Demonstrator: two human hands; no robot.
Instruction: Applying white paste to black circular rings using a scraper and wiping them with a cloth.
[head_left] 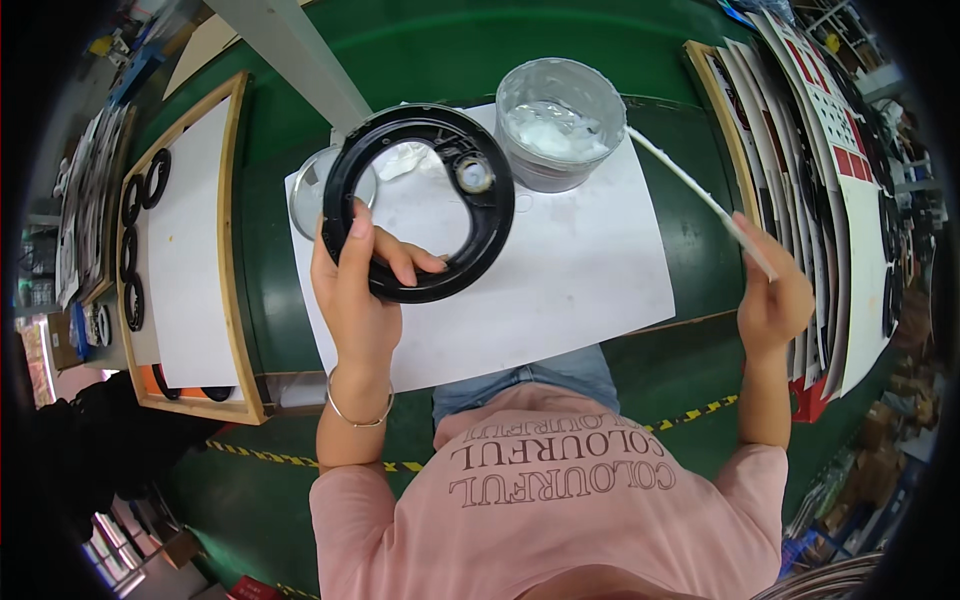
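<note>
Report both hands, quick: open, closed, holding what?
Left hand: closed on the black ring, fingers through its opening.
Right hand: closed around one end of a thin white stick.

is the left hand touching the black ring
Touching. The head view shows the left hand gripping the lower left side of the black ring, with no gap between them.

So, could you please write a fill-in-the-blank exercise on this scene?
The ring in the left hand is ____ in colour.
The thin stick in the right hand is coloured ____.
The bracelet is nearer to the ____ hand.
The tub stands to the ____ of the ring.

Missing words: black; white; left; right.
</note>
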